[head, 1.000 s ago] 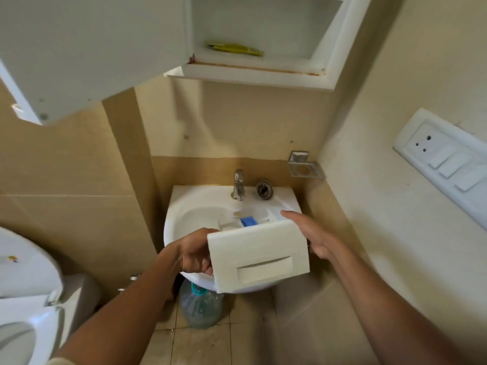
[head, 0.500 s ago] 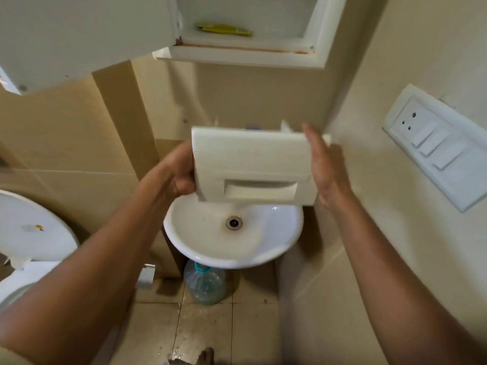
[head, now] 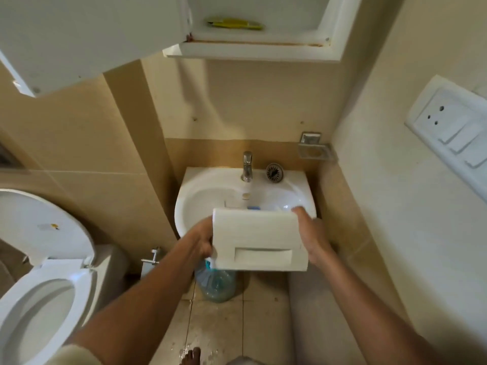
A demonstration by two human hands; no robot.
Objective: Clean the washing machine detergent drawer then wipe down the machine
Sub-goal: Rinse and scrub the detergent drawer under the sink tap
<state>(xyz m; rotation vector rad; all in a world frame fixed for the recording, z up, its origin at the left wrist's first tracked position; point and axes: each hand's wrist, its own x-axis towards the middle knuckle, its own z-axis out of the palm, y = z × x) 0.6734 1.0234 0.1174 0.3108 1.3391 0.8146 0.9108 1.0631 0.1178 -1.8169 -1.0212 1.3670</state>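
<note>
I hold the white detergent drawer (head: 257, 239) over the front rim of a white wash basin (head: 203, 198). Its front panel with the recessed handle faces me, and a small blue insert shows just above its top edge. My left hand (head: 201, 239) grips the drawer's left side. My right hand (head: 311, 234) grips its right side, fingers curled over the top corner. The drawer's compartments point away from me into the basin and are mostly hidden. The washing machine is not in view.
A steel tap (head: 247, 165) and a loose drain strainer (head: 274, 173) sit at the basin's back. A water bottle (head: 217, 284) stands under the basin. A toilet (head: 39, 285) is at left, an open cabinet door (head: 87, 35) overhead, and a switch panel (head: 453, 133) on the right wall.
The drawer, raised high in front of the wall half a second ago, has come back down to the basin's front rim. Both hands stayed on its sides.
</note>
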